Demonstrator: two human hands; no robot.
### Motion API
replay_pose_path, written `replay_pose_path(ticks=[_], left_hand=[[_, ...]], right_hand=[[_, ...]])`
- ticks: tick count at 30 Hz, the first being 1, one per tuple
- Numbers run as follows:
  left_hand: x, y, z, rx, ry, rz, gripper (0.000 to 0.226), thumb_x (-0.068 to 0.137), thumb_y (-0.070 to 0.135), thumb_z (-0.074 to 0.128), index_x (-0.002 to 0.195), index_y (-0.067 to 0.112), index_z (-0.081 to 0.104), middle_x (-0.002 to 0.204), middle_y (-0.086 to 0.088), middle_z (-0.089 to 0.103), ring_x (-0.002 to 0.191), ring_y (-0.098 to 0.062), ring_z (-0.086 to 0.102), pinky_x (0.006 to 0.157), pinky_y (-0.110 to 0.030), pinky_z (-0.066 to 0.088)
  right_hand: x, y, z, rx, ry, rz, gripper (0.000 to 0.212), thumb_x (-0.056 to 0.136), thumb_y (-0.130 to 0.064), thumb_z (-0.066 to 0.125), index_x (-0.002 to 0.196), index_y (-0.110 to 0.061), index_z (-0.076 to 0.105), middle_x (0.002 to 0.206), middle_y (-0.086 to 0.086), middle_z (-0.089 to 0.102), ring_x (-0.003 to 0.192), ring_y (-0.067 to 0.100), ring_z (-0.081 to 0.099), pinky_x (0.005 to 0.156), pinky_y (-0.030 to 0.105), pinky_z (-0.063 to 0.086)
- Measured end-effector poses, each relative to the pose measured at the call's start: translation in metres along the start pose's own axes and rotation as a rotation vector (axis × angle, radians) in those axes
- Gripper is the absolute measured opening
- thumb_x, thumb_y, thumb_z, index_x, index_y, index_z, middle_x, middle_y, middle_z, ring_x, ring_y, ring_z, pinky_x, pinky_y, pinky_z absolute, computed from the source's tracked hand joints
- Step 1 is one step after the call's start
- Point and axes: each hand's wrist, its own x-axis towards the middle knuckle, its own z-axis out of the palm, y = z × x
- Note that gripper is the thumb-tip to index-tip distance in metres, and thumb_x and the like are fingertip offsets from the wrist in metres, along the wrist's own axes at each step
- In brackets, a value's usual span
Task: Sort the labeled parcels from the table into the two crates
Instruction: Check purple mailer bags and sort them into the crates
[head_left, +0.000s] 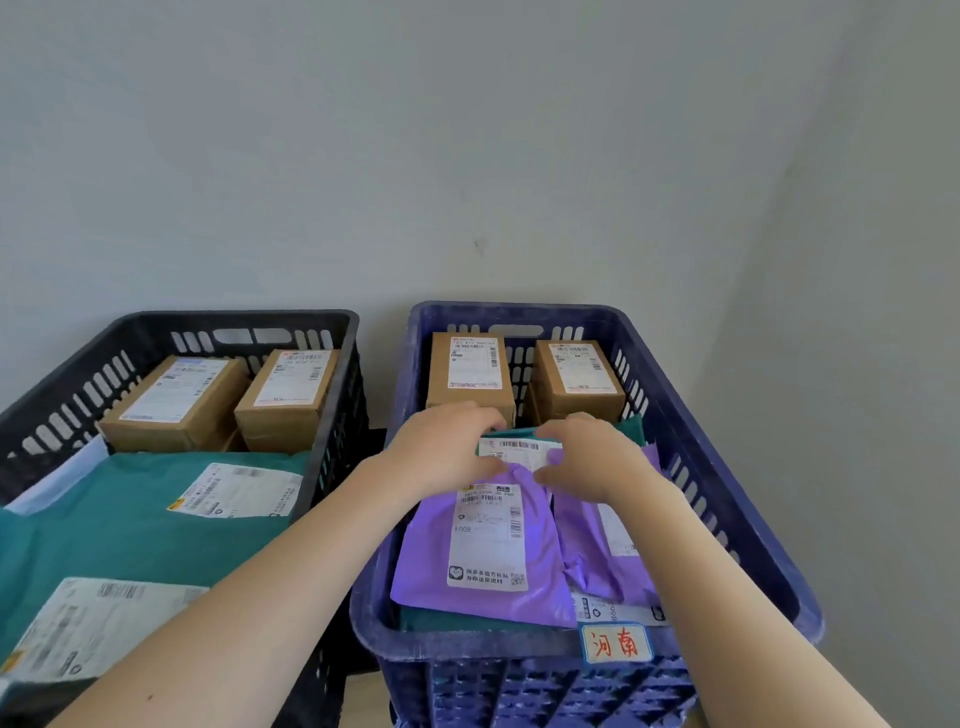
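Two crates stand side by side against the wall: a black crate on the left and a blue crate on the right. Inside the blue crate lie purple mailer bags with white labels, and a green parcel with a white label lies behind them. My left hand and my right hand both rest on that green parcel, fingers curled around its edges. Two brown boxes stand at the back of the blue crate.
The black crate holds two brown boxes at the back and green mailer bags with labels in front. A handwritten tag is stuck on the blue crate's front rim. A grey wall rises right behind the crates.
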Motion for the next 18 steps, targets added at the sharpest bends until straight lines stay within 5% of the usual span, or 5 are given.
replay_pose_path(ticks=[12,18], left_hand=[[-0.071,-0.033,-0.021,-0.003,0.429,-0.252,0.028,0.092,0.032,0.057,0.119,0.028,0.06,0.114,0.012,0.06,0.103,-0.007,0.056,0.072,-0.021,0.039],[-0.121,-0.069,-0.033,-0.022,0.505,-0.364,0.028,0.091,0.032,0.059,0.119,0.028,0.062,0.115,0.013,0.061,0.101,-0.004,0.057,0.073,-0.02,0.042]], right_hand=[[0.002,-0.076,0.012,0.294,0.289,-0.326,0.034,0.092,-0.015,0.051,0.122,-0.025,0.063,0.119,-0.002,0.065,0.105,0.02,0.059,0.076,0.027,0.048],[-0.01,-0.136,0.022,0.359,0.314,-0.409,0.033,0.092,-0.014,0.05,0.119,-0.026,0.065,0.117,-0.003,0.066,0.108,0.019,0.059,0.085,0.034,0.051]])
